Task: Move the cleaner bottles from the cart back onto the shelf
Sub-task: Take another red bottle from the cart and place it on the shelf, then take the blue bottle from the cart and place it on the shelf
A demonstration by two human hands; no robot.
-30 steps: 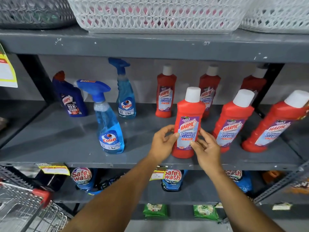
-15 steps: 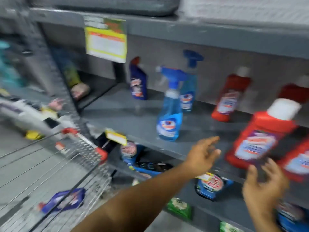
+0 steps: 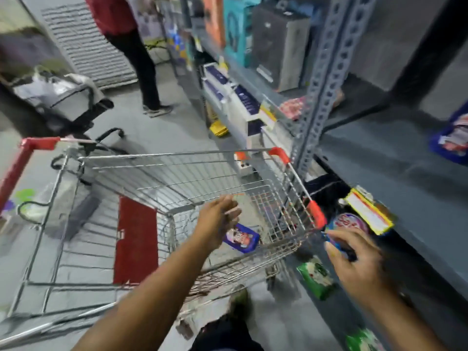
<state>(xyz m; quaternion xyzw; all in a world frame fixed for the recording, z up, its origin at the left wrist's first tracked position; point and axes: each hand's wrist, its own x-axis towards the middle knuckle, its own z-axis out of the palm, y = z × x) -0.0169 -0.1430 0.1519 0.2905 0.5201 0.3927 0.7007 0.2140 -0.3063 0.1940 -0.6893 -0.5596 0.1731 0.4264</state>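
A wire shopping cart point(image 3: 177, 173) with red corner guards stands to the left of the grey shelf point(image 3: 379, 158). One dark blue cleaner bottle point(image 3: 241, 238) lies on its side on the cart's bottom. My left hand point(image 3: 217, 221) hovers open inside the cart, just above and left of that bottle, not touching it. My right hand point(image 3: 354, 259) is open and empty outside the cart, in front of the lower shelf. Another dark blue bottle point(image 3: 453, 138) stands on the shelf at the far right edge. The view is blurred by motion.
A person in a red top point(image 3: 136, 54) stands in the aisle beyond the cart. An office chair point(image 3: 65, 102) is at the left. Yellow price tags point(image 3: 368, 211) hang on the shelf edge. Green packets point(image 3: 316, 277) and a detergent pouch point(image 3: 348, 222) lie on the lower shelves.
My view has swung left and down from the shelf to the cart. Both hands let go of the red bottle on the shelf; my left hand has moved into the cart.
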